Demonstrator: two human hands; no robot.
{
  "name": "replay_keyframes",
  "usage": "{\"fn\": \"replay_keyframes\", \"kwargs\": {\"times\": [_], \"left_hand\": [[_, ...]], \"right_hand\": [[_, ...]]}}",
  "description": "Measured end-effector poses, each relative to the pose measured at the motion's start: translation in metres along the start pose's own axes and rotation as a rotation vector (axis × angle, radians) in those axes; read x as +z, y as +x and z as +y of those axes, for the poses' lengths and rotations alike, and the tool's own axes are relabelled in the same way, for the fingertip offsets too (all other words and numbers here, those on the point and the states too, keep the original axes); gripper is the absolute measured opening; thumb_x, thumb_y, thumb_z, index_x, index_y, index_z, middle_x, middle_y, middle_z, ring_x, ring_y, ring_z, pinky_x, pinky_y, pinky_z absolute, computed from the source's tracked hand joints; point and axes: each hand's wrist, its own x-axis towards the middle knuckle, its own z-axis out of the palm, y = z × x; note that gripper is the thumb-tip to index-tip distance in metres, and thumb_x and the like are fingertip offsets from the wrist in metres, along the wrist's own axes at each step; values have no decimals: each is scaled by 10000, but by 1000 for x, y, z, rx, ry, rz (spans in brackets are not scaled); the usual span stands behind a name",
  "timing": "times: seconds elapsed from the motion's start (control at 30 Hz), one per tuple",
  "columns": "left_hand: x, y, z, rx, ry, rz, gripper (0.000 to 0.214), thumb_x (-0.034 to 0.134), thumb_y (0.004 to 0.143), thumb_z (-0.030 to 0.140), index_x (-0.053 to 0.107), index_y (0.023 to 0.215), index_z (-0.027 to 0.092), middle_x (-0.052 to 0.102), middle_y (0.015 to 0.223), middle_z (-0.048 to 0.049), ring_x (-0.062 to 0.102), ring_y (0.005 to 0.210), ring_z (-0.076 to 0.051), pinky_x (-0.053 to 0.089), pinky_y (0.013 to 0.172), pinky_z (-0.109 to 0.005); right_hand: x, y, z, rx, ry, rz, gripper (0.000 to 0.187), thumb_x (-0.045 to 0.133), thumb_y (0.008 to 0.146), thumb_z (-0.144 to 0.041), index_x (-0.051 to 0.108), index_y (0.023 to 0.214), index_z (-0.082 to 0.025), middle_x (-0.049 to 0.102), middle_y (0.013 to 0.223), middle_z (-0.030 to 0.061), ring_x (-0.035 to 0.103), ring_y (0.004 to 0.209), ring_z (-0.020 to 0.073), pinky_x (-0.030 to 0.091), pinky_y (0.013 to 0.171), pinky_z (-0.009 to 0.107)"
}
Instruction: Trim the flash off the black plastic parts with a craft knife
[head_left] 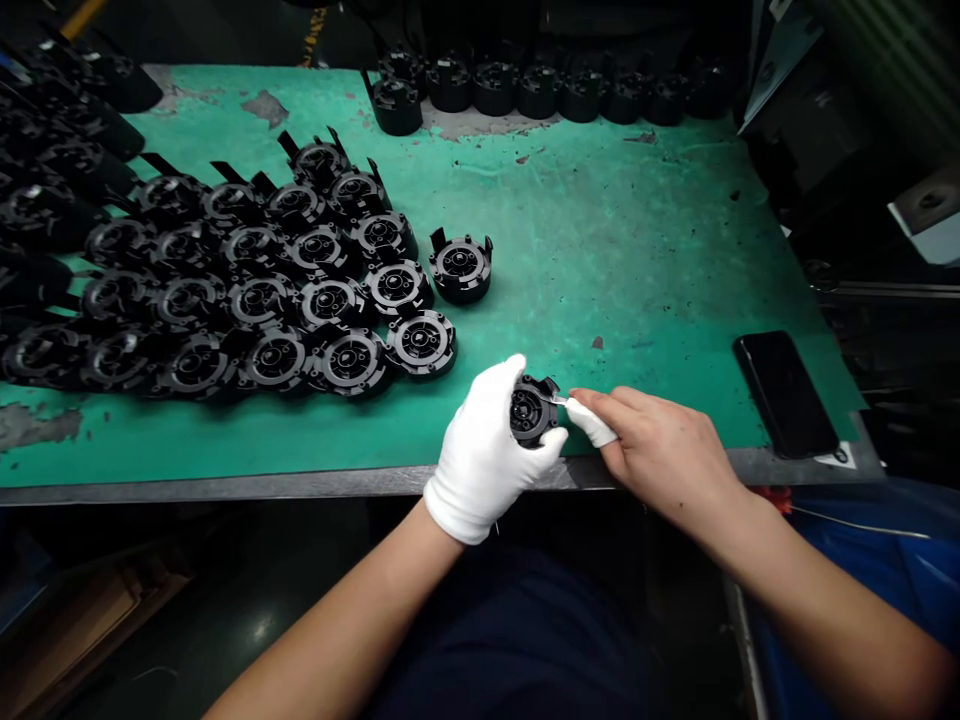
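Observation:
My left hand (487, 440), in a white glove, is wrapped round a round black plastic housing (531, 412) just above the table's front edge. The housing's ribbed face is turned up toward me. My right hand (660, 435) is bare except for a white cover on one finger. Its fingers pinch a thin metal blade (559, 400), whose tip meets the rim of the housing on the right. The blade's handle is hidden in my grip. Nearest to the left hand among the standing parts is another black housing (421, 342).
Several rows of similar black housings (259, 300) fill the left of the green tabletop (600, 240). Another line of them (538, 92) stands along the back edge. A black phone (786, 393) lies at the right. Dark machinery (832, 150) borders the table's right side.

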Motion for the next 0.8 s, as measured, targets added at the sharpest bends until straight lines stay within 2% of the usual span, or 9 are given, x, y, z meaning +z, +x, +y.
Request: {"fn": "replay_keyframes", "kwargs": {"times": [0.1, 0.2, 0.33, 0.47, 0.6, 0.67, 0.73, 0.8], "left_hand": [[5, -3, 1, 8, 4, 37, 784, 758, 798, 396, 393, 1450, 161, 558, 1402, -168, 551, 1326, -309, 482, 1130, -481], [5, -3, 1, 13, 0, 43, 766, 749, 806, 387, 395, 1447, 161, 561, 1402, -170, 553, 1327, -310, 484, 1128, -480], [5, -2, 1, 4, 5, 46, 758, 750, 803, 383, 407, 1437, 148, 570, 1390, -175, 560, 1321, -303, 490, 1124, -463], [12, -5, 4, 19, 28, 85, 765, 761, 797, 386, 416, 1431, 133, 579, 1375, -182, 566, 1311, -308, 494, 1119, -463], [10, -5, 6, 13, 34, 122, 745, 743, 817, 389, 407, 1440, 152, 581, 1369, -177, 574, 1300, -314, 511, 1095, -478], [-1, -1, 2, 55, 16, 36, 757, 741, 819, 369, 388, 1455, 158, 560, 1405, -177, 553, 1329, -312, 490, 1121, -482], [-16, 4, -4, 121, -3, -113, 819, 764, 801, 344, 349, 1485, 169, 510, 1473, -176, 500, 1388, -312, 439, 1173, -489], [-29, 8, -10, 167, -7, -233, 905, 795, 785, 359, 298, 1518, 175, 438, 1543, -182, 425, 1452, -316, 378, 1218, -499]], "right_hand": [[3, -5, -4, 29, 107, 42, 341, 473, 1027, -305, 672, 1303, -283, 735, 920, 34, 699, 837, 201, 458, 637, 301], [5, -7, -3, 5, 188, 20, 336, 462, 1040, -332, 673, 1299, -304, 742, 969, 29, 706, 857, 190, 484, 689, 293], [3, -4, -3, -3, 88, -7, 349, 488, 1013, -305, 664, 1313, -309, 731, 906, 22, 703, 832, 207, 459, 615, 301], [6, 0, -11, 30, -18, 33, 376, 520, 970, -245, 656, 1317, -297, 734, 886, 27, 699, 799, 215, 424, 554, 301], [10, -2, -12, 60, 43, 73, 343, 495, 990, -240, 663, 1288, -268, 764, 969, 50, 719, 835, 219, 480, 621, 292], [9, -7, -8, 52, 114, 58, 310, 463, 1017, -275, 674, 1244, -256, 777, 975, 53, 729, 811, 222, 505, 641, 298], [4, -14, -3, 32, 187, 5, 298, 441, 1027, -296, 679, 1201, -252, 786, 928, 42, 734, 751, 225, 522, 624, 308], [-1, -20, 1, -11, 274, -44, 306, 440, 1019, -266, 670, 1220, -250, 793, 998, 44, 748, 819, 229, 559, 680, 317]]}}
